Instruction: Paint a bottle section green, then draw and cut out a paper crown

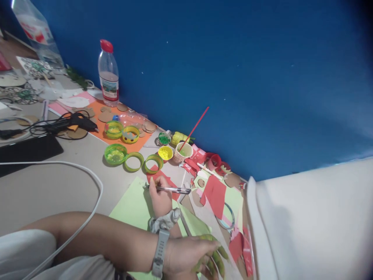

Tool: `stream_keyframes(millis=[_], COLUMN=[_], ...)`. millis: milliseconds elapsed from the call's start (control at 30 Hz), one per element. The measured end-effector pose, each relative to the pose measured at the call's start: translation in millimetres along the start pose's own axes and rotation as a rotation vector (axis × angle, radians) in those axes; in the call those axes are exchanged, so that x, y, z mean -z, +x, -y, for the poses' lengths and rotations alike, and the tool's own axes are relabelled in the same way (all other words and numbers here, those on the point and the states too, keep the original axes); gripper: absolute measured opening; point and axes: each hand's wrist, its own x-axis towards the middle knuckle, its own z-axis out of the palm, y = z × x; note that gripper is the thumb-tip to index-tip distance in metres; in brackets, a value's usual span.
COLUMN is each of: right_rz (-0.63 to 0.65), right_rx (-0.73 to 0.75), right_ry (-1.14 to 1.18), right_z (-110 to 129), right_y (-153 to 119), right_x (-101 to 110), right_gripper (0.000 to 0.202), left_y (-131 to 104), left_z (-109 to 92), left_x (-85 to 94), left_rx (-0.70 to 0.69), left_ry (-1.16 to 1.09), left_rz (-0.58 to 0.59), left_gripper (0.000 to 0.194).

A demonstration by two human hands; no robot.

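My right hand point(160, 194) grips a clear-barrelled pen point(175, 189), its tip pointing left above the upper part of a light green paper sheet point(132, 204). A grey scrunchie point(164, 220) circles that wrist. My left forearm, with a grey watch point(160, 252), crosses in front of the right arm. At lower right, my left hand point(195, 252) holds nothing, its green-stained fingers loosely bent and apart over paper. Red paper point(163, 177) lies just beyond the pen hand. Nearby stand green and yellow rings point(134, 161) and a green-tinted round container point(115, 154).
A paper cup point(183, 153) with a red stick stands beside a yellow paint cup point(165, 153). A bottle point(108, 77) stands by the blue wall. Tape point(227, 217) and paper scraps lie right; a glue gun point(84, 122) lies left. A white cable point(100, 186) runs across the foreground.
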Motion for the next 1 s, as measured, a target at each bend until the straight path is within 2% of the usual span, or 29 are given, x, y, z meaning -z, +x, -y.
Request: stream_keyframes(millis=[167, 400, 567, 833, 1000], right_rz=[0.013, 0.128, 0.144, 0.042, 0.152], right_rx=[-0.006, -0.019, -0.029, -0.031, -0.034], right_ry=[0.029, 0.074, 0.064, 0.079, 0.088], right_z=[-1.6, 1.4, 2.9, 0.3, 3.7], right_y=[0.2, -1.0, -1.5, 1.8, 0.1], right_x=[-1.2, 1.1, 1.1, -1.0, 0.1], right_gripper=[0.034, 0.025, 0.023, 0.032, 0.024], left_y=[1.1, 4.1, 5.6, 10.2, 12.6], left_z=[0.2, 2.1, 4.2, 6.9, 8.2], left_x=[-0.7, -1.2, -0.7, 1.7, 2.7], left_rx=[0.014, 0.014, 0.008, 0.001, -0.002], left_ry=[-0.013, 0.000, -0.004, 0.007, 0.030], left_rz=[-0.007, -0.017, -0.007, 0.014, 0.031], left_gripper=[0.031, 0.025, 0.026, 0.027, 0.029])
